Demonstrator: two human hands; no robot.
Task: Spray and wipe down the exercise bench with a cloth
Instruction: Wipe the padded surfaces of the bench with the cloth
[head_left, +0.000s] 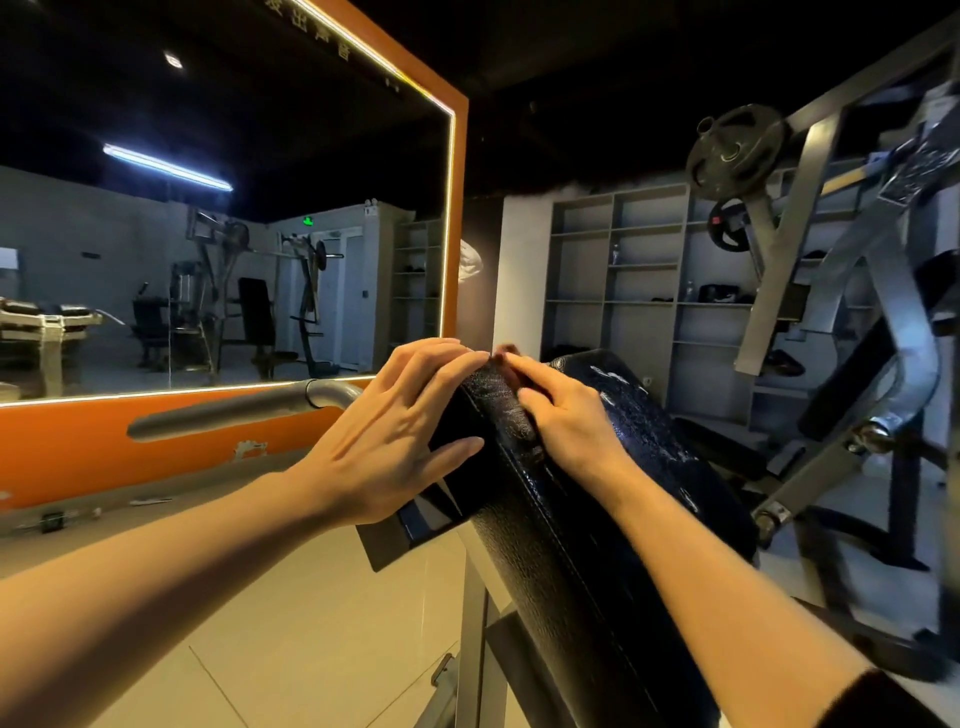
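Note:
The black padded exercise bench (566, 545) slopes up from the lower right to its top edge at centre frame. Wet, shiny streaks show on its upper face (639, 415). A dark textured cloth (498, 400) lies over the pad's top edge, hard to tell apart from the black pad. My left hand (395, 436) lies with straight fingers against the pad's left side, fingertips on the top edge. My right hand (566, 421) is on the top of the pad, its fingers and thumb bent round the cloth. No spray bottle is in view.
A grey metal handle bar (234, 410) runs left of the bench before an orange-framed mirror (457, 208). A grey plate-loaded machine (852, 322) with weight discs stands close on the right. Shelving (623, 280) lines the back wall. Beige floor tiles (291, 623) lie below.

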